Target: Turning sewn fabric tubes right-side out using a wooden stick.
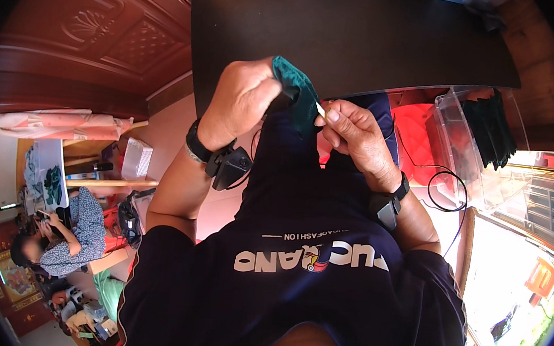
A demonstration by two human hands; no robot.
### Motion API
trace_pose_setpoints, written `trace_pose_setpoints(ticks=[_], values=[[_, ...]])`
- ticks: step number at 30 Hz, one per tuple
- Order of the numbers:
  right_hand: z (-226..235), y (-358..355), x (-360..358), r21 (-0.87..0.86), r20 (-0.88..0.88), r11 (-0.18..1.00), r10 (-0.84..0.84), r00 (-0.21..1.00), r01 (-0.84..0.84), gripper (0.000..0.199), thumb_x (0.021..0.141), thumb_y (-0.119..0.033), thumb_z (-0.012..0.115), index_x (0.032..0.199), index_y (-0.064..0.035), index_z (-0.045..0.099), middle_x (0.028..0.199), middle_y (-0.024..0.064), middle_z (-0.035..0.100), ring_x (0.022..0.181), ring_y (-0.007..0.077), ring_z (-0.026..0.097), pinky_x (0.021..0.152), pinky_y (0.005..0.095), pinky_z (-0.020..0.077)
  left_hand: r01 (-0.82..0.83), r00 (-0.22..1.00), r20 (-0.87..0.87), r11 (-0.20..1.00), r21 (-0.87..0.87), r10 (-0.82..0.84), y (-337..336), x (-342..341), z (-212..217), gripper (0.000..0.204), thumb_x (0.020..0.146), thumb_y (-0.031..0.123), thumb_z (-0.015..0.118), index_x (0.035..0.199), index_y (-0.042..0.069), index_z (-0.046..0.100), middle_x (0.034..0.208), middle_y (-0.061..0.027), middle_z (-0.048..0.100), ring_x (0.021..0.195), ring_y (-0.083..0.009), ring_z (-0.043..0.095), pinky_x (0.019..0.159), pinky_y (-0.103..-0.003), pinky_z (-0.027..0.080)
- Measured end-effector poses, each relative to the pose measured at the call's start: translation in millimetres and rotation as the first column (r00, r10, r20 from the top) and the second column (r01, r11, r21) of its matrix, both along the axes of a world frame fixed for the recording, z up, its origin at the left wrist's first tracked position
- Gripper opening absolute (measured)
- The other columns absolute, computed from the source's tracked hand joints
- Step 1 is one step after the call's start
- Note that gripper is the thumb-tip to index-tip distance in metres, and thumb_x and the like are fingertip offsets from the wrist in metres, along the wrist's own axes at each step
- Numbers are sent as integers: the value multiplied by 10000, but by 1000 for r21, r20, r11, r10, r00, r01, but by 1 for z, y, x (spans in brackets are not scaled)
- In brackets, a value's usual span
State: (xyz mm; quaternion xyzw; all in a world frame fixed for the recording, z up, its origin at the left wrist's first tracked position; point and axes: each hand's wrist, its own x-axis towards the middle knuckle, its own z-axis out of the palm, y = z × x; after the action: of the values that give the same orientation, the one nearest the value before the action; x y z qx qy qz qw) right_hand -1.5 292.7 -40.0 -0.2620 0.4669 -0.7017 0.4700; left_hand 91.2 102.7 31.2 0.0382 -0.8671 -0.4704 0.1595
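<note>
A piece of dark green velvety cloth (307, 106), perhaps a small pouch, is stretched between my hands just off the table's near edge. My left hand (241, 99) is closed on its upper left end, with the fingertips partly hidden in the folds. At the cloth's right edge, my right hand (355, 132) pinches a small white piece (320, 109) between thumb and fingers. Whether that white piece is a tag or a tool I cannot tell. Each wrist wears a black strap with a small dark device.
A dark table (344, 29) lies ahead. To the right, a clear plastic box (457, 134) holds dark cloth pieces (491, 127), beside a red stool (417, 140) and a looping black cable (465, 191). On the left, another person (78, 234) sits near a white tray (40, 173) of green cloth.
</note>
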Motion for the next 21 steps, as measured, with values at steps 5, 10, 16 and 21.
trace_pose_setpoints(ticks=[5, 10, 16, 21], values=[[2, 1, -4, 43, -117, 996, -78, 990, 83, 307, 982, -310, 465, 915, -46, 606, 565, -44, 438, 464, 22, 324, 439, 182, 230, -83, 982, -128, 922, 378, 141, -4, 4, -1, 344, 788, 125, 512, 1112, 29, 575, 1103, -53, 591, 921, -127, 562, 607, -222, 445], [5, 3, -4, 52, -186, 998, 28, 982, -19, 276, 967, -298, 508, 929, -39, 593, 622, -28, 508, 505, 17, 432, 458, 164, 365, 73, 996, -13, 784, 616, -83, 1, 4, -9, 316, 827, 196, 487, 1041, -26, 552, 1008, -137, 624, 822, -171, 608, 620, -238, 466], [-1, 4, 0, 26, -308, 984, -158, 938, 175, 156, 928, -189, 587, 943, -34, 588, 701, -24, 532, 571, 23, 473, 518, 173, 408, -39, 999, 16, 821, 570, 36, -1, 7, -10, 207, 865, 148, 469, 940, -11, 578, 799, -56, 613, 673, -114, 572, 583, -231, 446], [-8, 0, 2, -33, -322, 981, -193, 927, 193, 213, 956, -228, 536, 952, -22, 591, 678, -33, 505, 583, 23, 422, 536, 172, 358, -54, 999, 18, 889, 456, 51, 2, 7, -12, 209, 867, 163, 474, 907, -4, 592, 777, -31, 609, 663, -92, 549, 577, -217, 425]])
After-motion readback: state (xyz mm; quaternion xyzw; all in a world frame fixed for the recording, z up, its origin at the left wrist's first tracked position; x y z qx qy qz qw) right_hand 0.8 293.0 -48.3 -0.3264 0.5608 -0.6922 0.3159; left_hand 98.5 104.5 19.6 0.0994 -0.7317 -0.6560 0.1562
